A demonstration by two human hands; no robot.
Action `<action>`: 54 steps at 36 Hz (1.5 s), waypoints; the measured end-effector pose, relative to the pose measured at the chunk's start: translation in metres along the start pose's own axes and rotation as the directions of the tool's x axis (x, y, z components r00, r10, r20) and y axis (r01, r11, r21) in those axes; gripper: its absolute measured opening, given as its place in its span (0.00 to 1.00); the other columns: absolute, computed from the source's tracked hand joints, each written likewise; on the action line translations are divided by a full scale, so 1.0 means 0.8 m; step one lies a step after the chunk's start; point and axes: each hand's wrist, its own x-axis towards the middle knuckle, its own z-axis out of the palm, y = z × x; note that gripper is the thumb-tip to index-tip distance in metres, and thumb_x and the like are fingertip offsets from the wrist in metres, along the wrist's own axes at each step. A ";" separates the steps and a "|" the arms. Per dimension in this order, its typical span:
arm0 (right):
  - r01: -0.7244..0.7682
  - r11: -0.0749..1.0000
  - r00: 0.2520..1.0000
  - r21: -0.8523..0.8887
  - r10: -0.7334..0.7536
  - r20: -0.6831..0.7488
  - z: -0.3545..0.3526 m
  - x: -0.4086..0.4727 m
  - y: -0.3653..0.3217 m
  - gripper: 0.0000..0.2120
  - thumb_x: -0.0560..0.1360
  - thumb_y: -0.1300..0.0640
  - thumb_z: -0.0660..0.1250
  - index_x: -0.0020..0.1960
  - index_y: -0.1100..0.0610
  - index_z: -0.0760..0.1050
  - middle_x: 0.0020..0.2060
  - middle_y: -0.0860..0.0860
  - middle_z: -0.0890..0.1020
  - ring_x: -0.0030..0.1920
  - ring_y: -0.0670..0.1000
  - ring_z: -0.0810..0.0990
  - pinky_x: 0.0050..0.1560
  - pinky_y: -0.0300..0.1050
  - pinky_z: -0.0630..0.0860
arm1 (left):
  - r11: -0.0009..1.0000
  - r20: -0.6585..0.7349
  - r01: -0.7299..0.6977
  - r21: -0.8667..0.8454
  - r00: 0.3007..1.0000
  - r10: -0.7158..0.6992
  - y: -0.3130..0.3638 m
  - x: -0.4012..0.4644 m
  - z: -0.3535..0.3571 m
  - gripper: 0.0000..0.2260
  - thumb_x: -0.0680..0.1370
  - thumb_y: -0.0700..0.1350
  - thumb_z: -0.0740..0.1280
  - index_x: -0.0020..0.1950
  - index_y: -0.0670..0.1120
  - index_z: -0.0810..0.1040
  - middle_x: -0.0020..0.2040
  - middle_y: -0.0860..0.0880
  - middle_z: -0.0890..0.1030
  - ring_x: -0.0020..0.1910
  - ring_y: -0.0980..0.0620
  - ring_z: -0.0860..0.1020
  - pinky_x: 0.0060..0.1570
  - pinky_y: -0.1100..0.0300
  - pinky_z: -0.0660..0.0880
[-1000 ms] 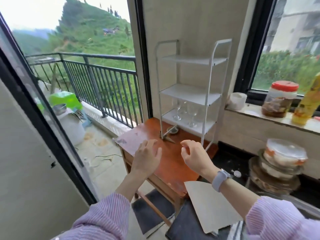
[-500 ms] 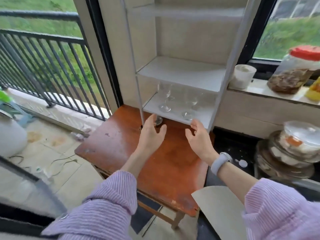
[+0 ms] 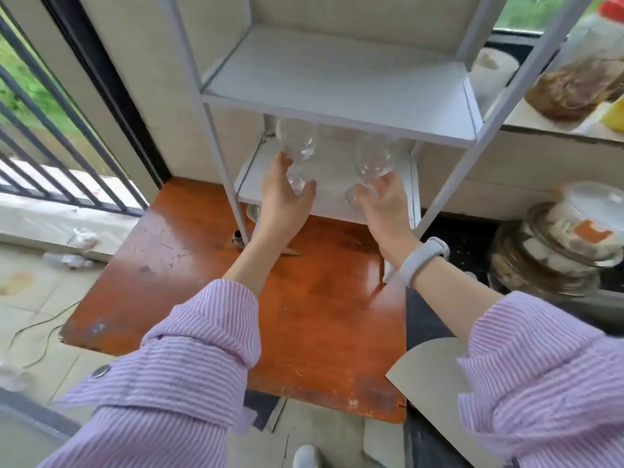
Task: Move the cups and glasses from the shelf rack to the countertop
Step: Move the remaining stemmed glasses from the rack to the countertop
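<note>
Left hand (image 3: 285,197) and right hand (image 3: 381,201) each close around a stemmed glass (image 3: 299,143) low down; lifted carelessly, bowls could strike the shelf (image 3: 337,82) above

Two clear stemmed glasses (image 3: 299,146) (image 3: 374,155) stand on the white rack's (image 3: 337,86) lowest shelf.

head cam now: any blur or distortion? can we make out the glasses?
Head view: wide-angle bending, rack posts splay outward; motion blur at the edges, worst on the stacked containers and jar; soft daylight, no hard shadows; the two clear glasses read faintly against the white shelf.
</note>
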 end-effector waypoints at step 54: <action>-0.074 0.997 0.518 -0.010 0.030 -0.855 -0.785 -0.583 0.053 0.13 0.66 0.47 0.72 0.47 0.46 0.71 0.33 0.50 0.75 0.28 0.45 0.72 0.34 0.41 0.67 | 0.848 0.781 -0.219 -0.482 0.331 0.530 0.482 -0.641 0.519 0.14 0.69 0.48 0.74 0.49 0.44 0.76 0.43 0.52 0.79 0.42 0.56 0.76 0.45 0.67 0.71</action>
